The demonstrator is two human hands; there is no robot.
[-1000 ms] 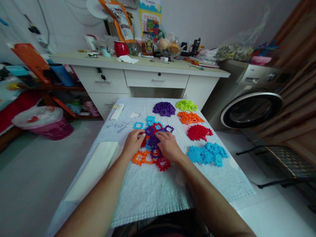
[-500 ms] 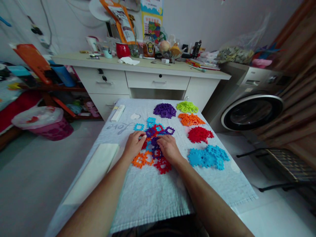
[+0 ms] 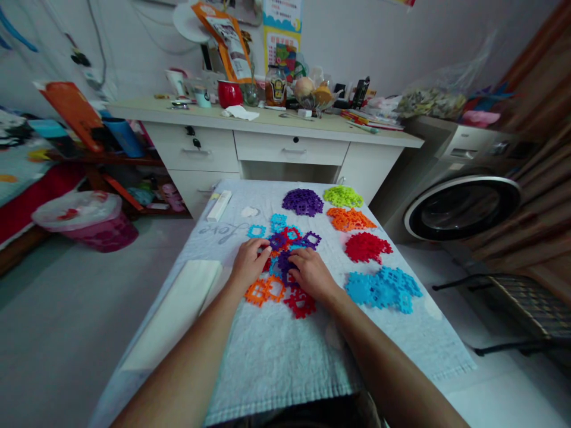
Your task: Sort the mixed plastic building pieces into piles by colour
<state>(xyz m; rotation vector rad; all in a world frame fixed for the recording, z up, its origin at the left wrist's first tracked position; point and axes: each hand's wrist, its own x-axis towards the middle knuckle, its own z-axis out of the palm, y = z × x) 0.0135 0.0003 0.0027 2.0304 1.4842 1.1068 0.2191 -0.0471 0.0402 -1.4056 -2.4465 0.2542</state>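
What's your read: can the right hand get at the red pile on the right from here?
Probably yes: the red pile lies to the right of the right hand, slightly farther out, with only tablecloth showing between them.

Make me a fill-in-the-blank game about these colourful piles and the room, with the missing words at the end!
1. The pile just left of the lime green pile is ____.
2. Between the lime green pile and the red pile lies a heap coloured ____.
3. The hand nearer the blue pile is the person's ____ one.
4. The washing machine has a door shaped like a ____.

Missing words: purple; orange; right; circle.
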